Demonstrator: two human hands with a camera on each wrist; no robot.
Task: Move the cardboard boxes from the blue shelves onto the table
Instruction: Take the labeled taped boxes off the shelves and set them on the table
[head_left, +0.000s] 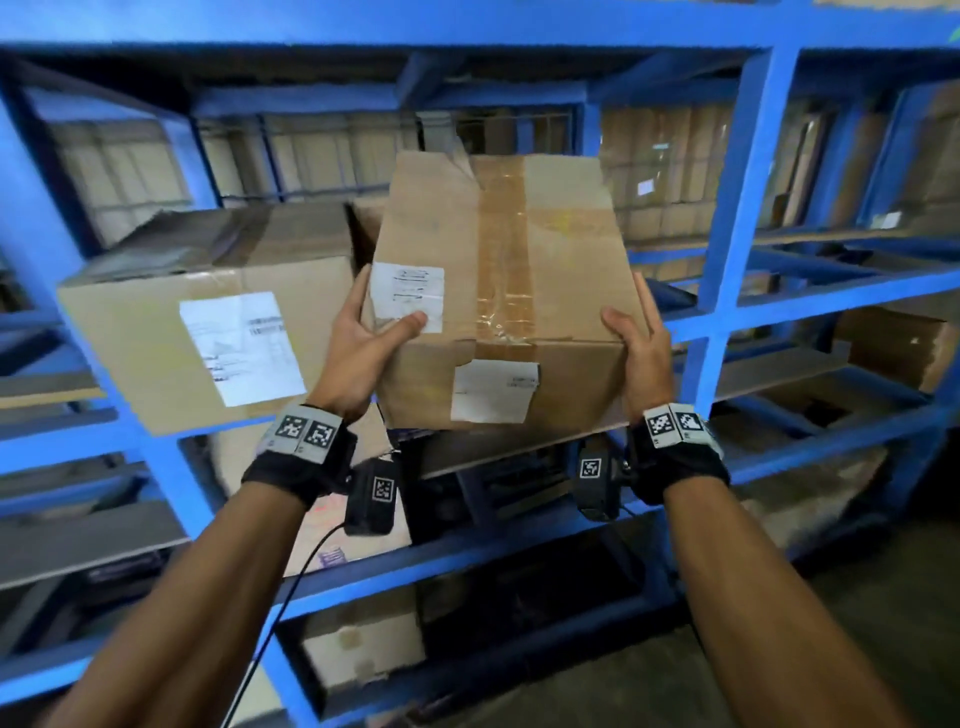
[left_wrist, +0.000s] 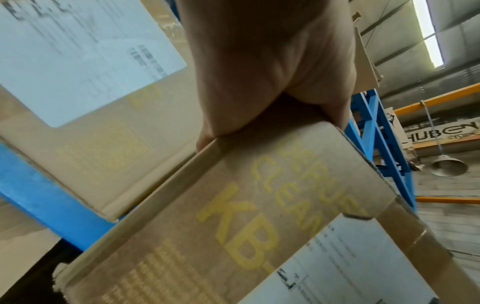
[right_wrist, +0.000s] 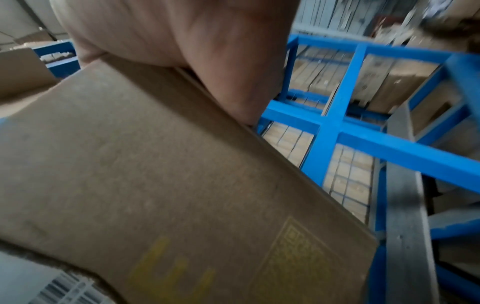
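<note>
Cardboard box (head_left: 498, 291) between left hand (head_left: 358, 345) and right hand (head_left: 641, 353) — one grip per side.

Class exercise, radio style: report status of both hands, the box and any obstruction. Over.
Left hand and right hand grip the taped brown cardboard box by its sides. Box tilted, in front of the blue metal shelves. Larger labelled cardboard box close on its left.

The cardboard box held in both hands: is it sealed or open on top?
Sealed. Brown tape runs along the top seam of the cardboard box, with flaps closed, though one far corner looks torn.
</note>
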